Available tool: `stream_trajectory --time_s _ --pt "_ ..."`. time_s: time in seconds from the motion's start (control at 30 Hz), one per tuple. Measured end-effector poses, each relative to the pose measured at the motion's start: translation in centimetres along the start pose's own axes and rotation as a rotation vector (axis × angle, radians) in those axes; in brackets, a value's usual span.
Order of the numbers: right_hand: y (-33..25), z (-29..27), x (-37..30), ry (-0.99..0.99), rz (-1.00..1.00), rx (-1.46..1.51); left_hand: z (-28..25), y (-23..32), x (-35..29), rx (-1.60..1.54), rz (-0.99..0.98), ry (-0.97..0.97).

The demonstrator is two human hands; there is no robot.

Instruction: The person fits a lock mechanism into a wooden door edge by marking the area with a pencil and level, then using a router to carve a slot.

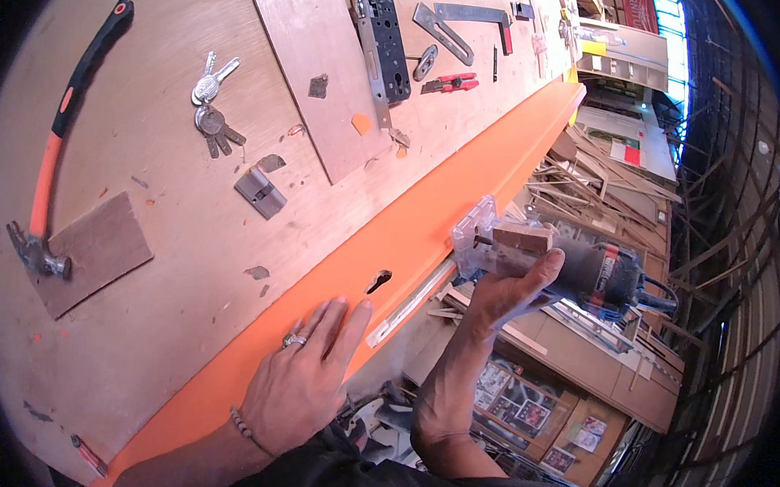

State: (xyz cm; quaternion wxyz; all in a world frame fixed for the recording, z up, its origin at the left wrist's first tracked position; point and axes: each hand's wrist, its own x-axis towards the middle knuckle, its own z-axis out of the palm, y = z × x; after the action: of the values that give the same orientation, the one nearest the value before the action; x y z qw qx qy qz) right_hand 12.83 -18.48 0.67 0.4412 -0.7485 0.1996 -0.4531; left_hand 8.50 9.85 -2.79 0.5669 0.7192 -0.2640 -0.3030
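Observation:
My left hand (302, 382), with a ring and a bead bracelet, lies flat with fingers apart on the orange face of a door (424, 215), just short of a keyhole-shaped cutout (378, 281). My right hand (505, 292) grips a dusty trim router (576, 265) with a clear base (476, 235), held against the door's edge beside a long mortise slot (411, 302).
On the plywood bench top (171, 281) lie a hammer with an orange and black handle (51, 164), a bunch of keys (212, 103), a lock cylinder (260, 192), a black mortise lock body (386, 45), a metal square (453, 24) and a red utility knife (449, 83). Timber offcuts (599, 188) pile up below right.

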Motion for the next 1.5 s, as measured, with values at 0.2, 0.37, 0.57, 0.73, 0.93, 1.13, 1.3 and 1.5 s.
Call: stream_trajectory --time_s 0.2,0.37,0.57,0.73,0.93,1.13,1.3,1.5 --pt "1.3 -0.6 0.9 0.024 -0.03 0.054 0.1 -0.1 0.1 -0.028 -0.015 -0.023" --pt "1.8 -1.6 1.5 -0.016 0.061 0.129 0.3 -0.1 0.1 -0.008 -0.017 -0.014" --pt "2.0 -0.9 1.8 0.003 -0.016 0.092 0.2 0.0 0.3 -0.008 -0.013 0.007" --pt "1.8 -0.4 2.0 0.017 -0.029 0.073 0.1 0.0 0.3 -0.017 -0.018 -0.005" --pt "2.2 -1.0 2.3 -0.005 -0.001 0.053 0.2 0.1 0.3 -0.016 -0.028 -0.009" --pt "2.3 -0.9 2.6 0.027 -0.008 0.055 0.2 0.1 0.4 -0.026 -0.037 -0.012" --pt "2.4 -1.0 2.6 -0.001 0.032 0.027 0.3 0.1 0.4 -0.021 -0.04 -0.013" --pt "2.6 -0.9 2.9 0.002 -0.013 0.0 0.3 0.1 0.4 -0.003 -0.043 -0.03"
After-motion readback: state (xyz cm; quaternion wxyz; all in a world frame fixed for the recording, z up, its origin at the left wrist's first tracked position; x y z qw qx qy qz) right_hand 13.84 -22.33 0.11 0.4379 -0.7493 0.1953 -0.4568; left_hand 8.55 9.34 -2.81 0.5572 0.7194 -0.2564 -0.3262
